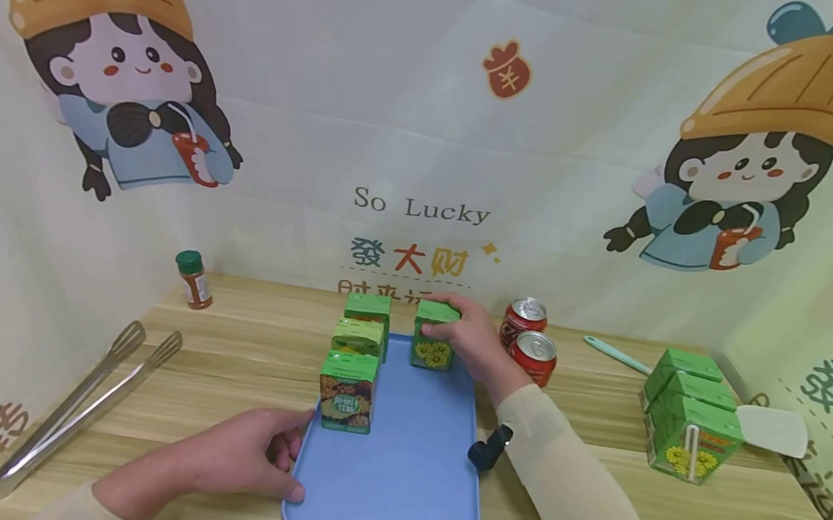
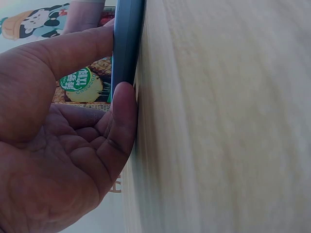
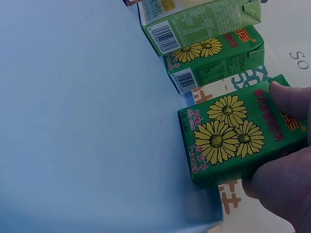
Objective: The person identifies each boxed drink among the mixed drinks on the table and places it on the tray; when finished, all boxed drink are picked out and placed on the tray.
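A blue tray (image 1: 414, 477) lies on the wooden table. My left hand (image 1: 240, 452) holds its left edge, thumb on the rim and curled fingers against the side, as the left wrist view (image 2: 73, 136) of that hand shows. My right hand (image 1: 480, 341) grips a green drink carton (image 1: 432, 354) with yellow flowers from above, at the tray's far right corner. In the right wrist view the carton (image 3: 228, 133) stands upright with its base at the tray surface. Three more cartons stand in a row along the tray's left side, the nearest carton (image 1: 346, 396) showing a brown fruit picture.
Two red soda cans (image 1: 532, 359) stand behind the right forearm. Farther right are several green cartons (image 1: 693, 433) and a spatula (image 1: 772, 430) with a pale green handle. Metal tongs (image 1: 82, 408) lie at left, below a green-capped spice bottle (image 1: 194, 282). A printed cloth surrounds the table.
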Available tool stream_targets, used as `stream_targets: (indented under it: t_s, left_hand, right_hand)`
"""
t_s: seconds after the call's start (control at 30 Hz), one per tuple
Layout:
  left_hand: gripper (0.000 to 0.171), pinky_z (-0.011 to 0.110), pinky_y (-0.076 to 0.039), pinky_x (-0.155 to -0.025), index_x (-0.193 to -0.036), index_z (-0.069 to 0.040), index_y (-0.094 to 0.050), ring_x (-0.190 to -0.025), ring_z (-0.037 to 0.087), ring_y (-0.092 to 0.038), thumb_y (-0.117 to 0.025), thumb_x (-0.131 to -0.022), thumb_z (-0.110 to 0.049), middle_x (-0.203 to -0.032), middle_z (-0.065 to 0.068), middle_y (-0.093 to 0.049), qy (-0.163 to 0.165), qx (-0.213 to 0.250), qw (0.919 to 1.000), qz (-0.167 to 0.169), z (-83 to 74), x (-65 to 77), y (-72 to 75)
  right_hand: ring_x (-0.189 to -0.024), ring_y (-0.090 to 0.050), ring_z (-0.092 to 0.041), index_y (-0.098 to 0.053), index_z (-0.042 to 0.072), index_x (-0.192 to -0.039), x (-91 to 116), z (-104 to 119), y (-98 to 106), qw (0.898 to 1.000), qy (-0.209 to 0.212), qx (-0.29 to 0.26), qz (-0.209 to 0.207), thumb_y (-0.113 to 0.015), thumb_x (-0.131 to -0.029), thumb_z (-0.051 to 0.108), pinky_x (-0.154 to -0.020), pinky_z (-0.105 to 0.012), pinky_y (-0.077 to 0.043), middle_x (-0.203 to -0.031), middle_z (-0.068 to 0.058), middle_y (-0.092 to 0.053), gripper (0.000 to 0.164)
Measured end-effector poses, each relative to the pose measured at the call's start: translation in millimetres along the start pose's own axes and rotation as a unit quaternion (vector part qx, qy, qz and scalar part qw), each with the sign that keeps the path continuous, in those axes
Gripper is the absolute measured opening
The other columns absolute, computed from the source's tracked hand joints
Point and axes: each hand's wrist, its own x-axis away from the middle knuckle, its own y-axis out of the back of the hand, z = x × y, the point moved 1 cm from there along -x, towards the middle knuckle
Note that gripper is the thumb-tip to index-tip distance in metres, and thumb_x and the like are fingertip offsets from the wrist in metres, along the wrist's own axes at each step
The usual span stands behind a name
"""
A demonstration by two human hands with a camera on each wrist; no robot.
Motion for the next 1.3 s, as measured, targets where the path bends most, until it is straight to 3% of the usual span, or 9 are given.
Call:
stream_targets:
  t_s: [0.27, 0.4, 0.57, 0.7, 0.93, 1.1, 1.3]
  left_hand:
    - [0.107, 0.026, -0.053, -0.073, -0.16, 0.022, -0.036, -0.086, 0.014, -0.061, -0.098, -0.083, -0.018, -0.098, 0.003, -0.064, -0.009, -0.001, 1.0, -0.001, 1.0, -0.3, 0.0]
    - [0.107, 0.026, -0.053, -0.074, -0.159, 0.023, -0.035, -0.085, 0.014, -0.061, -0.098, -0.083, -0.018, -0.098, 0.003, -0.063, -0.009, -0.001, 1.0, -0.001, 0.8, 0.3, 0.4]
    - [0.107, 0.026, -0.053, -0.074, -0.16, 0.024, -0.034, -0.086, 0.015, -0.061, -0.098, -0.083, -0.017, -0.098, 0.003, -0.063, -0.001, -0.002, 1.0, 0.0, 0.4, 1.1, 1.4]
    - [0.107, 0.025, -0.053, -0.074, -0.159, 0.025, -0.034, -0.086, 0.015, -0.062, -0.098, -0.083, -0.016, -0.098, 0.003, -0.063, -0.001, 0.0, 1.0, 0.001, 0.3, 1.1, 1.3]
    - [0.107, 0.026, -0.053, -0.073, -0.16, 0.024, -0.034, -0.086, 0.016, -0.061, -0.098, -0.083, -0.016, -0.098, 0.003, -0.063, -0.003, 0.001, 1.0, 0.002, 0.4, -0.8, 0.5]
    - [0.107, 0.025, -0.053, -0.073, -0.16, 0.024, -0.034, -0.086, 0.016, -0.061, -0.098, -0.083, -0.015, -0.098, 0.003, -0.063, -0.004, 0.002, 1.0, 0.003, 0.5, -1.5, 0.3]
    - [0.107, 0.025, -0.053, -0.074, -0.159, 0.024, -0.034, -0.087, 0.016, -0.061, -0.098, -0.083, -0.015, -0.099, 0.004, -0.063, -0.002, 0.004, 1.0, 0.003, 0.6, -0.9, 0.4]
  right_hand:
    - [-0.13, -0.061, -0.035, -0.07, 0.01, -0.149, 0, 1, -1, 1.0, 0.003, 0.004, -0.01, -0.083, -0.089, 0.001, -0.116, -0.06, -0.044, -0.147, -0.014, -0.066, 0.062]
    - [-0.135, -0.06, -0.037, -0.06, 0.012, -0.159, 2, -1, -1, 1.0, 0.015, 0.01, -0.006, -0.086, -0.09, 0.005, -0.116, -0.06, -0.045, -0.156, -0.012, -0.062, 0.074]
    - [-0.152, -0.048, -0.038, -0.041, 0.017, -0.173, 11, 1, -3, 0.997, 0.039, 0.063, -0.014, -0.091, -0.092, 0.017, -0.125, -0.061, -0.036, -0.171, -0.012, -0.047, 0.095]
    - [-0.157, -0.041, -0.04, -0.027, 0.02, -0.178, 23, 4, -3, 0.994, 0.053, 0.095, -0.015, -0.093, -0.093, 0.025, -0.128, -0.064, -0.032, -0.175, -0.015, -0.04, 0.107]
    - [-0.169, -0.018, -0.036, -0.024, 0.02, -0.178, 48, 14, 2, 0.985, 0.104, 0.137, -0.003, -0.094, -0.092, 0.027, -0.131, -0.066, -0.021, -0.184, -0.008, -0.019, 0.111]
    - [-0.17, -0.016, -0.036, -0.022, 0.02, -0.179, 68, 17, 8, 0.978, 0.128, 0.166, 0.016, -0.093, -0.092, 0.033, -0.131, -0.066, -0.023, -0.186, -0.005, -0.014, 0.113]
    - [-0.168, -0.021, -0.037, -0.024, 0.02, -0.179, 92, 18, 18, 0.972, 0.167, 0.165, 0.024, -0.092, -0.094, 0.028, -0.13, -0.064, -0.026, -0.185, -0.006, -0.016, 0.109]
